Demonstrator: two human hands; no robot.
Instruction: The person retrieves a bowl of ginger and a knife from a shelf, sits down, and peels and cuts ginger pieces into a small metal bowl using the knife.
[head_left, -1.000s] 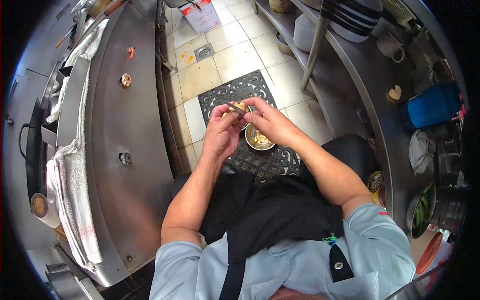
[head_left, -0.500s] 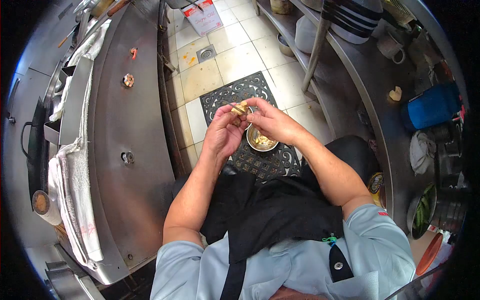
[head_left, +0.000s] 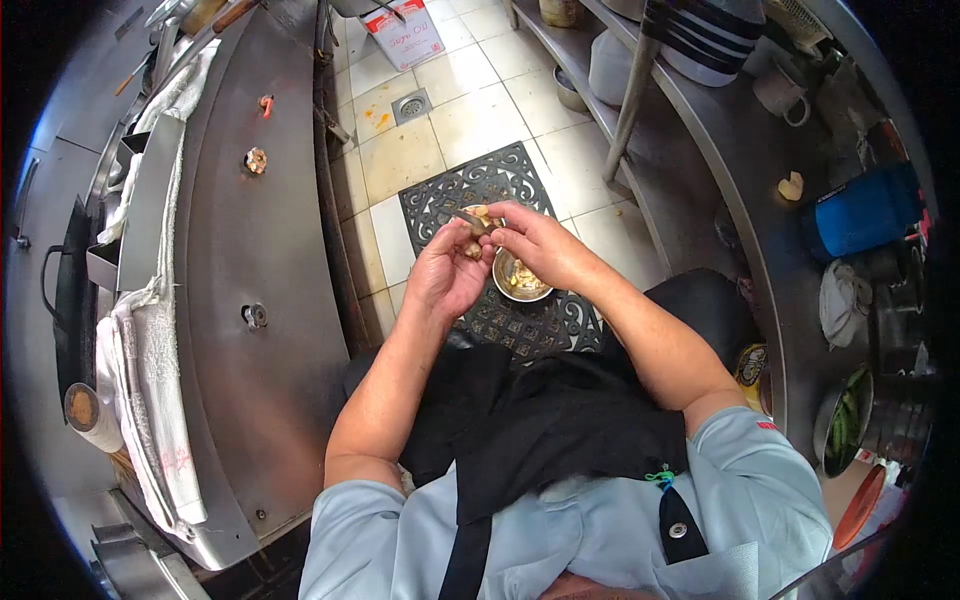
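Note:
My left hand [head_left: 447, 270] is closed around a knobbly brown piece of ginger root [head_left: 472, 250], partly hidden by the fingers. My right hand [head_left: 537, 243] pinches a small knife [head_left: 466, 217], its dark narrow blade pointing left across the ginger and its handle hidden in the fingers. Both hands meet over the floor in front of my knees. Just below them stands a round metal bowl [head_left: 522, 293] with pale yellow pieces in it. Behind the fingers, another rim with pale bits shows in part; I cannot make it out fully.
A black patterned rubber mat [head_left: 430, 190] lies on the tiled floor by a drain [head_left: 411, 106]. On the left runs a steel counter [head_left: 270, 230] with folded towels [head_left: 150, 400]. Shelving at right carries a blue container [head_left: 862, 212], a pale chunk [head_left: 791, 187] and a bowl of green vegetables [head_left: 846, 420].
The ginger has turned in my left hand, so its pale side no longer faces up. The blade now shows more plainly, and my right hand has shifted slightly.

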